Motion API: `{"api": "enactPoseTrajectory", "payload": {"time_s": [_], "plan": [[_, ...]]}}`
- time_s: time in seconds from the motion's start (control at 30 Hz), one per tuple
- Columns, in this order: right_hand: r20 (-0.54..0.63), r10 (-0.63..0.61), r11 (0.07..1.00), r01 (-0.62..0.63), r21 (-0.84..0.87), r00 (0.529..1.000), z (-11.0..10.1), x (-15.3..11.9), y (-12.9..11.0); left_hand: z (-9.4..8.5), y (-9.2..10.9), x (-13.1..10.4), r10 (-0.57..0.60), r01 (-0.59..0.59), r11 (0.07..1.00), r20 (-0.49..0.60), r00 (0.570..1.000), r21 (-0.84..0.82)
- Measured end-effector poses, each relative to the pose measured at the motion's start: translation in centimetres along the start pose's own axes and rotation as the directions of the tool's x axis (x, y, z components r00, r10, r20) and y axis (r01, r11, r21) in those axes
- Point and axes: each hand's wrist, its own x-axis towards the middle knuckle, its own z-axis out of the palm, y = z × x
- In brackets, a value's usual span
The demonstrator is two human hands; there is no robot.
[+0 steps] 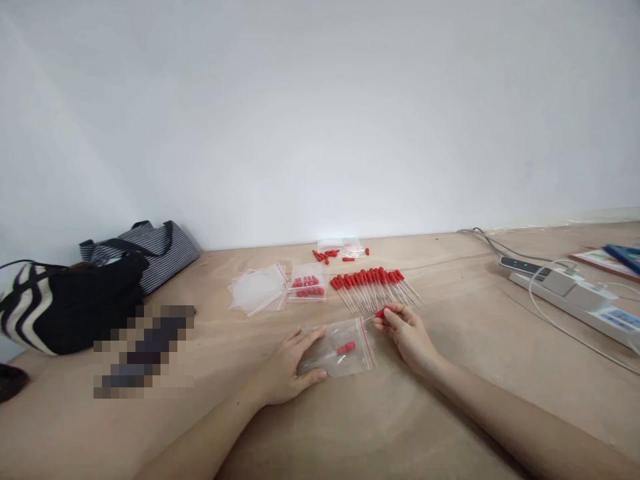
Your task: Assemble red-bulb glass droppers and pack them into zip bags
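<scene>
A clear zip bag (325, 360) with a red zip line lies flat, with red-topped pieces (346, 348) inside. My left hand (290, 367) rests on its left end, fingers and thumb spread. My right hand (407, 337) pinches a red-topped dropper (383, 312) near the bag's open-looking right edge; its clear stem points left. Just beyond lies a fanned row of red-topped droppers (373, 279). Left of the row is a bag holding several red pieces (307, 287), beside a stack of clear bags (260, 288).
Loose red bulbs (327, 255) lie near the wall by another clear bag (340, 245). A black bag (95, 307) and a striped bag (170, 250) stand at left. At right are a white power strip (585, 310) with cables and a blue object (623, 257).
</scene>
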Motion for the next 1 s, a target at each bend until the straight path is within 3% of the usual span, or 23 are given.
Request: {"api": "enactPoseTrajectory", "payload": {"time_s": [0.13,0.27,0.47,0.63,0.73,0.8,0.87,1.0], "plan": [[0.169,0.087,0.988,-0.063,-0.141,0.982,0.9,-1.2,0.2,0.0,0.0,0.0,-0.014,0.015,0.999,0.018,1.0,-0.029],[0.328,0.177,0.943,-0.065,-0.325,0.928,1.2,-1.1,0.3,0.3,-0.3,0.1,0.003,-0.003,0.999,0.008,1.0,-0.038],[0.454,0.267,0.872,-0.012,-0.49,0.85,2.0,0.3,0.6,0.3,-0.4,0.1,0.023,-0.023,0.999,-0.001,1.0,-0.042],[0.45,0.304,0.806,0.026,-0.591,0.84,2.7,0.7,1.1,0.1,-0.1,0.0,0.015,-0.016,0.999,-0.009,1.0,-0.037],[0.381,0.276,0.656,0.117,-0.745,0.882,2.2,1.5,0.6,0.0,0.0,0.0,0.002,-0.002,1.0,-0.001,1.0,-0.022],[0.296,0.191,0.522,0.159,-0.838,0.936,1.4,2.9,-0.3,-0.1,0.1,0.0,-0.009,0.009,1.0,0.003,1.0,-0.013],[0.24,0.086,0.466,0.174,-0.867,0.967,0.3,4.7,-1.5,-0.1,0.2,0.0,-0.013,0.013,1.0,-0.003,1.0,-0.009],[0.056,-0.12,0.324,0.092,-0.942,0.991,-1.4,8.2,-3.4,-0.2,0.3,0.0,-0.02,0.02,1.0,-0.005,1.0,-0.013]]}}
